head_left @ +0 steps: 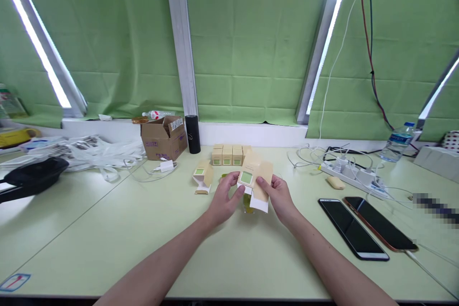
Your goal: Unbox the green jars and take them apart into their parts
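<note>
Between my two hands is a small tan carton point(263, 172) with a green square window and white inner flaps hanging open at its lower end. My left hand point(227, 196) pinches its left edge, and my right hand point(281, 196) holds its right side with the thumb on the front. Just below the carton, a clear container with something yellow-green point(248, 204) shows in part on the table. To the left, another tan carton point(202, 177) lies with its near end open. Behind my hands stands a row of several small tan boxes point(227, 155) with green windows.
A brown cardboard box point(163, 138) and black cylinder point(192, 135) stand at the back. White bundles point(89, 153) and a black object point(36, 177) lie left. Two phones point(353, 228) point(380, 222), a power strip point(353, 174), cables and a water bottle point(397, 142) are right.
</note>
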Demonstrator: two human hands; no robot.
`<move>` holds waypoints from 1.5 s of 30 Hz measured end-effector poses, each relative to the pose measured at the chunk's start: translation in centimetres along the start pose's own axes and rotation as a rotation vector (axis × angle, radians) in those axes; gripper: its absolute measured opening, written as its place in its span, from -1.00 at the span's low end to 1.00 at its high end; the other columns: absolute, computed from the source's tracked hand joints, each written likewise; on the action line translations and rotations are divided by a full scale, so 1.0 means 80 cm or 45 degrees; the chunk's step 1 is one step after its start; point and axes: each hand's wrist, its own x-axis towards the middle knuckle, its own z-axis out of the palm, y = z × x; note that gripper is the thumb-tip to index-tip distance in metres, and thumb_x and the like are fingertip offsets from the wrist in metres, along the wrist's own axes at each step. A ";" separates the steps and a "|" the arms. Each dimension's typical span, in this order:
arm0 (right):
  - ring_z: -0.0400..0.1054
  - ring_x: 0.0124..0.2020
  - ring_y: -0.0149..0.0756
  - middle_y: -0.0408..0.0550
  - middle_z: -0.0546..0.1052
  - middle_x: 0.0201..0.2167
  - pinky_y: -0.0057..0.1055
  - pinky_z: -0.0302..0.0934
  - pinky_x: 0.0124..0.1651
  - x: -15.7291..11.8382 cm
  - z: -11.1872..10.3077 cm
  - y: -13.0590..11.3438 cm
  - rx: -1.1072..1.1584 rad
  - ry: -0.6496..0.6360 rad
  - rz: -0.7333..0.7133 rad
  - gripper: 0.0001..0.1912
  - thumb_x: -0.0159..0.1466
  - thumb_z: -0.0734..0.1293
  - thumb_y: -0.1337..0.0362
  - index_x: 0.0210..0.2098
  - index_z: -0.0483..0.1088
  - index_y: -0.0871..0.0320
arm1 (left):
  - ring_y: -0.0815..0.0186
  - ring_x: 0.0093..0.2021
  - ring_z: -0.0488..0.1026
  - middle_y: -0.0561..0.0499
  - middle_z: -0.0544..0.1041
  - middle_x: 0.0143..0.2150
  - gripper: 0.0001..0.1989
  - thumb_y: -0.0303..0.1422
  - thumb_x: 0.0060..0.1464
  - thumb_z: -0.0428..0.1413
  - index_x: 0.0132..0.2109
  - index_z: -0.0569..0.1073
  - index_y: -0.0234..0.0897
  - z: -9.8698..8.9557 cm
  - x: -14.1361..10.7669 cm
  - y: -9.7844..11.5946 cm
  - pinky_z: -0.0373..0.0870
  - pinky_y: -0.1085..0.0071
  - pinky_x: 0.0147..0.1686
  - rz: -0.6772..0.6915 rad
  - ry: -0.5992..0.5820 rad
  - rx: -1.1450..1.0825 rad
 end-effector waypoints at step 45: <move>0.45 -0.15 -0.12 -0.02 0.58 -0.24 -0.20 0.27 -0.04 0.018 -0.020 0.030 -0.256 0.171 -0.234 -0.63 0.19 0.44 -0.02 -0.12 0.52 0.07 | 0.20 -0.22 0.55 -0.06 0.59 -0.29 -0.87 -0.30 0.14 0.23 -0.31 0.46 -0.24 -0.082 0.041 0.000 0.49 0.27 -0.18 0.359 0.995 0.348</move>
